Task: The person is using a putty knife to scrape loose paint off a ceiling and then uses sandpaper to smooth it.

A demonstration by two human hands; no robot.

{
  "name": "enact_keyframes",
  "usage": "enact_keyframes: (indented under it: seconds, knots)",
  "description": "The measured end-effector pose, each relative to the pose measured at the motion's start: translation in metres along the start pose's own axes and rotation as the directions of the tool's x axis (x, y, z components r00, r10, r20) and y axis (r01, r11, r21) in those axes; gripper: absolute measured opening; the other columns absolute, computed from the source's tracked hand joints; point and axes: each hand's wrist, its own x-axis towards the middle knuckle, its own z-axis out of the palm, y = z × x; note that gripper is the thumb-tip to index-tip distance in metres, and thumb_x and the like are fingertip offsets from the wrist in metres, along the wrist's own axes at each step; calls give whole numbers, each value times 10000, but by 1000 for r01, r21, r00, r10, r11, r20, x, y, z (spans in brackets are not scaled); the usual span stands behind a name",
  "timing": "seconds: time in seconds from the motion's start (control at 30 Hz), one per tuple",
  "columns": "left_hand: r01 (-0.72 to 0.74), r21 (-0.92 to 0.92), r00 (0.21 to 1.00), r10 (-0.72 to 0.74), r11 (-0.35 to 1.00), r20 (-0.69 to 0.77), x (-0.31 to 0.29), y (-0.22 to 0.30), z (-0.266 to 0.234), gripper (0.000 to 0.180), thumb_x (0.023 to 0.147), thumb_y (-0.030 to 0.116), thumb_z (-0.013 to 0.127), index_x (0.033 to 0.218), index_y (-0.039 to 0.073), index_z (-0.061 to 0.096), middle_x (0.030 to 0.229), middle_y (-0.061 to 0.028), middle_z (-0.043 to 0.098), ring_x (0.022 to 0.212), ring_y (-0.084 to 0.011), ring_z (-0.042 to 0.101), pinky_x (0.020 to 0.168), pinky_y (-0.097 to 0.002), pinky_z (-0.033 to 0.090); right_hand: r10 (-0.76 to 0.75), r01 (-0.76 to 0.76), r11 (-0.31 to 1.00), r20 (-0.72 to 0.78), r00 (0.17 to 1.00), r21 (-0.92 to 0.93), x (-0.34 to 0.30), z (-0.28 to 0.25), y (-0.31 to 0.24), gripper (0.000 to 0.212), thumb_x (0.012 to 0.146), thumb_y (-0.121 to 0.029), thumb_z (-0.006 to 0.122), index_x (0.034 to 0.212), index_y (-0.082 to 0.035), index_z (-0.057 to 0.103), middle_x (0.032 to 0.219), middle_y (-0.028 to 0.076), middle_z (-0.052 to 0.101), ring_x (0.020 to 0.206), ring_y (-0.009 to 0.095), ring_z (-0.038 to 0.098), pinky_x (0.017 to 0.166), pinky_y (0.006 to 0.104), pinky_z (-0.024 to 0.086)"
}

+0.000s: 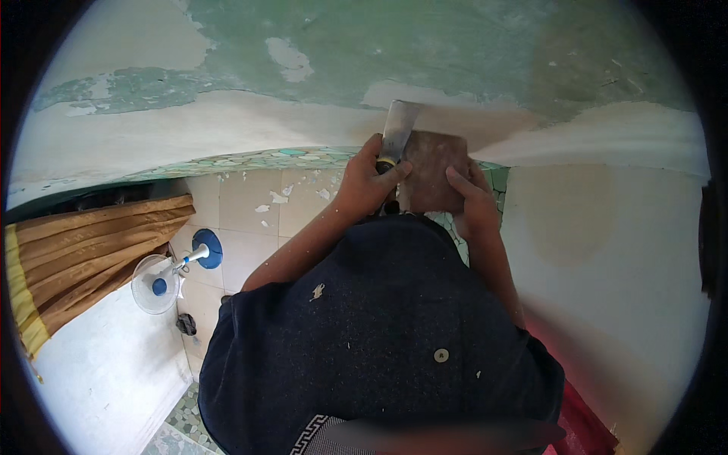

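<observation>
My left hand (368,180) is closed round the handle of a putty knife (400,127), whose wide metal blade points up toward the wall. Beside the blade is a brown, roughly square sheet that looks like sandpaper (434,173). My right hand (478,201) grips its right side, thumb on the face and fingers behind. The left thumb reaches the sheet's left edge. Both hands are close together in front of my chest. Past them rises a wall (455,45) with green paint, partly flaked off to a pale layer.
Paint flakes (278,197) are scattered on the tiled floor (243,205). At the left stand a white and blue fan (158,284) and a brown curtain (98,246). A pale side wall (599,250) is on my right, with something red (580,413) low beside me.
</observation>
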Motion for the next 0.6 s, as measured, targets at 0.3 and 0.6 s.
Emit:
enact_keyframes:
  seconds: [0.3,0.6]
  knots:
    - [148,-269,979,-180,952,-97,-16,-22,0,218,952,158,697,1066,25,569,696,-8,583,489,-82,538,440,-247,415,-246,230,960,-89,965,-160,17,-56,-6,459,951,-150,699,1355,15,554,1224,106,659,1110,200,623,1007,357,474]
    - [286,-334,915,-359,898,-182,-37,-37,31,200,946,181,706,1004,18,605,723,-41,605,519,-132,592,466,-283,471,-182,179,953,9,983,-246,32,-91,-14,491,934,-175,728,1348,22,555,1228,119,640,1123,204,603,1004,356,459]
